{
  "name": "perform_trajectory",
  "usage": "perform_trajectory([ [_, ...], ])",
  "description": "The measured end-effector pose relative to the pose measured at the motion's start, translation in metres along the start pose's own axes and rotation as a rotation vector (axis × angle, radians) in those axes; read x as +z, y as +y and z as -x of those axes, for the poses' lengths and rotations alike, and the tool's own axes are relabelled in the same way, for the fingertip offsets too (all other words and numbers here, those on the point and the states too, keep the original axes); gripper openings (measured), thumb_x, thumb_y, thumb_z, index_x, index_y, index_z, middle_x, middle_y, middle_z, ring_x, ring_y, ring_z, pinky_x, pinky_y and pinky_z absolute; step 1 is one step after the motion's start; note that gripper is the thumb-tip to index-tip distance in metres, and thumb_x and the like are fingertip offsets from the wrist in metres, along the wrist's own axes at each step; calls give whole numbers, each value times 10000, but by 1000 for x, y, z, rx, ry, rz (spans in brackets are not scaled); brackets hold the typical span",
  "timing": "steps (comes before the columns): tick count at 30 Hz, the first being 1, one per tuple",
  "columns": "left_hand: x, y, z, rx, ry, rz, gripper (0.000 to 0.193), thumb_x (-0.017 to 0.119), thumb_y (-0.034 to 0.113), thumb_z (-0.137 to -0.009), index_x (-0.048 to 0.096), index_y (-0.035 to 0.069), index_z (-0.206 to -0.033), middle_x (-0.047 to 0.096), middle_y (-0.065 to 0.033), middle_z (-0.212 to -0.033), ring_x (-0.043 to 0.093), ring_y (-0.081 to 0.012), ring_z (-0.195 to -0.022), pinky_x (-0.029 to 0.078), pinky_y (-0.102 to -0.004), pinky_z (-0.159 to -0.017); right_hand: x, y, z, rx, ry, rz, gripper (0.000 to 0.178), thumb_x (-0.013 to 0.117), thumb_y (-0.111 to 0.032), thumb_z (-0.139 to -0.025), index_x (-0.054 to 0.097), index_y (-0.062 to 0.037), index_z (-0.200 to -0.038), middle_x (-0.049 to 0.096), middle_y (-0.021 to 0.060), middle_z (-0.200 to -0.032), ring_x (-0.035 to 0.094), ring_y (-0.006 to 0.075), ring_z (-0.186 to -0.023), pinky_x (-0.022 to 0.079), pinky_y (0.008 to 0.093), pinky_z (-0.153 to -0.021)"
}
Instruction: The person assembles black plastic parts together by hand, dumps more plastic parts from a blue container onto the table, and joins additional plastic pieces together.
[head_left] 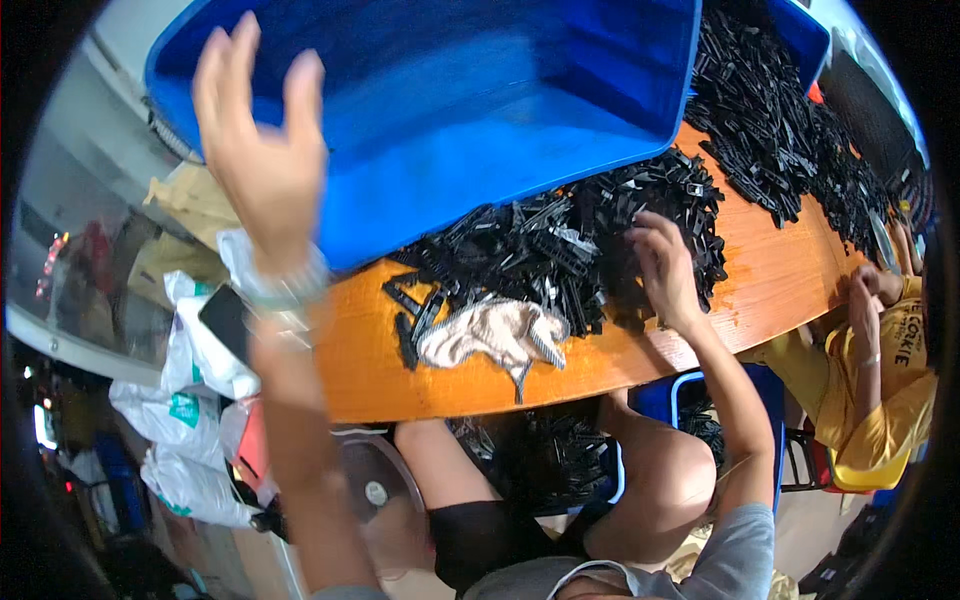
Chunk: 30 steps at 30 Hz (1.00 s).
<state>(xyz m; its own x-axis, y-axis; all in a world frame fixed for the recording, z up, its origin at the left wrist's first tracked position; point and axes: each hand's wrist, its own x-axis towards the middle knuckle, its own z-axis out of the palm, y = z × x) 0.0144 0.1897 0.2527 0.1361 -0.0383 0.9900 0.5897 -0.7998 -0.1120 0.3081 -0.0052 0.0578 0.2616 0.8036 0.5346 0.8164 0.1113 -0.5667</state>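
My left hand (pixel 262 160) is raised before the blue bin (pixel 470 120), slightly blurred, its fingers spread and nothing in them. The bin lies tipped on the table, its open side facing me and its inside bare. Below its lower edge spreads a heap of small black plastic parts (pixel 540 240). Over the right part of this heap hovers my right hand (pixel 668 270), fingers loosely bent and apart, with no part visible in it; whether it touches the heap I cannot tell. A crumpled pale cloth with a striped edge (pixel 490 335) lies at the heap's near side.
The wooden table (pixel 370 390) curves in front of me. A second black heap (pixel 765 130) lies far right, near a co-worker in a yellow shirt (pixel 890 370). White plastic bags (pixel 190 425) and a dark phone (pixel 226 322) are at left. Blue bins (pixel 760 395) with black parts stand beneath the table.
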Motion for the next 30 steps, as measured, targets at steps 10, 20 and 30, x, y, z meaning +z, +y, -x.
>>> perform_trajectory([
  [10,-343,241,347,-1388,-775,-109,268,674,204,-866,562,19,-708,558,-169,-672,498,-323,-562,381,-413,-519,-22,-120,36,-8,-377,-186,382,560,62,-860,551,-27,-1232,599,115,-1079,578,203,-968,451,316,-860],
  [20,-436,243,435,-2164,243,228,312,577,302,-929,593,15,-1052,626,-36,-779,604,-167,-684,511,-310,-541,-14,-191,59,-279,-801,-34,385,672,-79,-807,589,-22,-1179,558,163,-1231,529,366,-1129,445,426,-935],
  [30,-576,130,518,-2138,625,193,204,680,272,-837,599,86,-816,541,6,-677,529,-122,-531,485,-258,-478,-22,-177,74,-203,-859,5,312,657,-24,-794,604,31,-1097,614,195,-1036,587,379,-956,467,413,-840],
])
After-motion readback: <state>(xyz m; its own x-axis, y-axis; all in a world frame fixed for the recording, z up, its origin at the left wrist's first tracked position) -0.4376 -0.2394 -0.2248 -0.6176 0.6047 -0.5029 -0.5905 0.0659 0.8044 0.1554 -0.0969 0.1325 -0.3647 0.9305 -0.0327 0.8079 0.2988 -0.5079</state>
